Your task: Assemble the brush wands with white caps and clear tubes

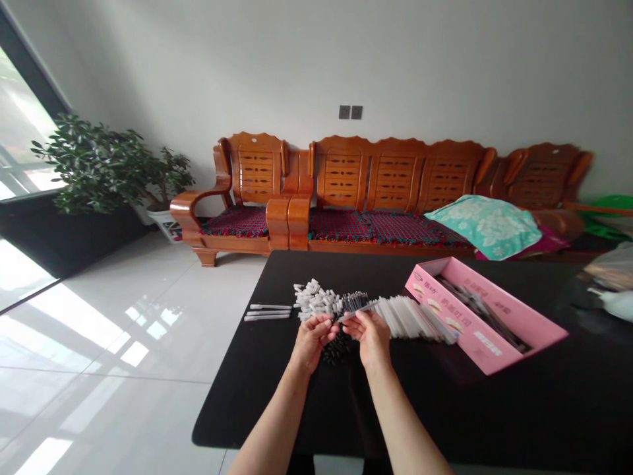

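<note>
My right hand pinches a thin translucent pen barrel, its end pointing toward my other hand. My left hand is closed at the fingertips close to that end; whatever small piece it holds is too small to make out. Just beyond the hands lie a heap of white pen caps and a bundle of dark, thin refills. A row of translucent barrels rests to the right. Small black pieces are piled beneath the hands, partly hidden. Several white pens lie side by side at the left.
A pink box holding dark sticks stands on the black table. Behind the table is a wooden sofa with a turquoise pillow. A potted plant is by the window. A plastic bag lies far right.
</note>
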### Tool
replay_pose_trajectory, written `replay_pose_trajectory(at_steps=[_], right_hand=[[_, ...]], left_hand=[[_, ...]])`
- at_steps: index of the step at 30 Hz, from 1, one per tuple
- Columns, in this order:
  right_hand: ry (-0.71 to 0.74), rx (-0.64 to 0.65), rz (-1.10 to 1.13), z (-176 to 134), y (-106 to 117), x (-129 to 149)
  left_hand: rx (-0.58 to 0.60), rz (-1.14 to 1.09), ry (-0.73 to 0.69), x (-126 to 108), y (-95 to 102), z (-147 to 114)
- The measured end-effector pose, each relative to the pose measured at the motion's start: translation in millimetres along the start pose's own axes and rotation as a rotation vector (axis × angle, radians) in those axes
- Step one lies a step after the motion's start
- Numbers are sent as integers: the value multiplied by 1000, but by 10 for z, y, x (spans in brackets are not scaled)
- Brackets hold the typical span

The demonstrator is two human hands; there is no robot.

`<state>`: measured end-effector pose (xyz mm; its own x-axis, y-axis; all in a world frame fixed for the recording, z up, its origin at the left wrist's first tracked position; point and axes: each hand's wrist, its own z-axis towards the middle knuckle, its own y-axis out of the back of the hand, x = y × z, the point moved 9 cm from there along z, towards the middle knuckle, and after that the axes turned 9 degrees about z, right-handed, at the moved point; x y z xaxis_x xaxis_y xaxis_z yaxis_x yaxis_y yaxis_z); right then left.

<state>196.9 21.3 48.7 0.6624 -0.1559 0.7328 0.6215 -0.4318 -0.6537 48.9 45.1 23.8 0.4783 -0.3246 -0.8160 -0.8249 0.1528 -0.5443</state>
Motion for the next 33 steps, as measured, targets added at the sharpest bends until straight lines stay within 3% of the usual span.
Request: replay_pose_trajectory(at_steps=[14,28,33], right_hand=[[76,-41,-62,-33,31,55],[92,-58,-73,-62,37,77],[83,-63,-73,-47,41,62]], left_hand=[[-5,27,-8,35,-92,-29],[-45,58,-103,33,-76,8],[-89,159,-181,-67,-77,-22]])
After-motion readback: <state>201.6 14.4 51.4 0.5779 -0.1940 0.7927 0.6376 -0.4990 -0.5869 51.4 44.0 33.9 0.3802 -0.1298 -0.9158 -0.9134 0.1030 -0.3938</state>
